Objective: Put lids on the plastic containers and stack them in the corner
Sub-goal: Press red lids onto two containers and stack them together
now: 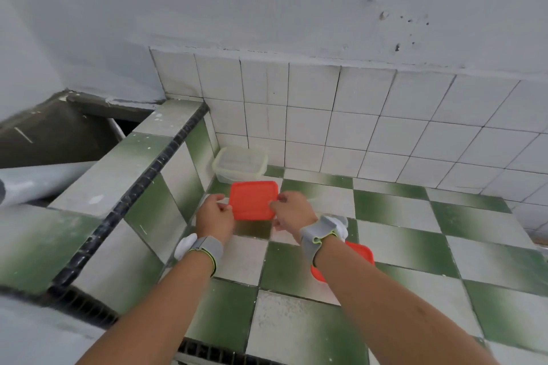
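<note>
A container with an orange-red lid (253,200) is held between both hands just above the checkered counter. My left hand (214,214) grips its left edge and my right hand (292,210) grips its right edge. Behind it, in the tiled corner, stands a clear plastic container (239,163) closed with a clear lid. A second orange-red lid (360,255) lies on the counter, largely hidden under my right forearm; I cannot tell whether a container sits beneath it.
The green-and-white checkered counter (394,246) stretches to the right and toward me. A raised tiled ledge (130,175) with a black trim borders it on the left. White wall tiles (385,127) close off the back.
</note>
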